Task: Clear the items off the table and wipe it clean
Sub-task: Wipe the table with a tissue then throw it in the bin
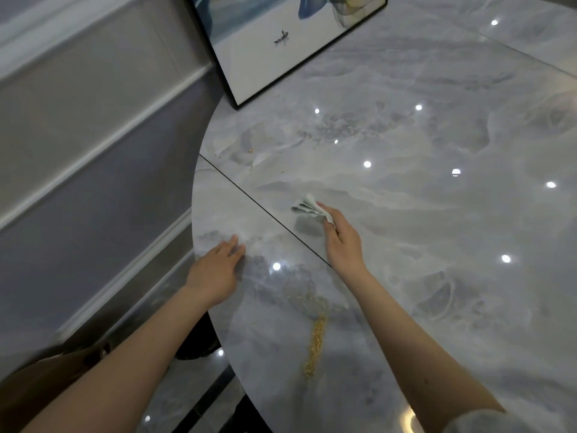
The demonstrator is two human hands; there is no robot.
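Your right hand [340, 237] pinches a crumpled cloth [307, 206] on the table [437, 214], near its left edge, pointing toward the far-left; your left hand [218, 267] rests flat, fingers straight, at that edge; crumbs [315, 345] trail toward you.

arms: bare to elbow | right sleeve [477, 421]: pale grey | hands: no rings

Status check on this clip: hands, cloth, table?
Left hand flat on table edge, open. Right hand grips cloth on the surface. Crumb trail near front edge, unwiped. Framed picture stands on the table.
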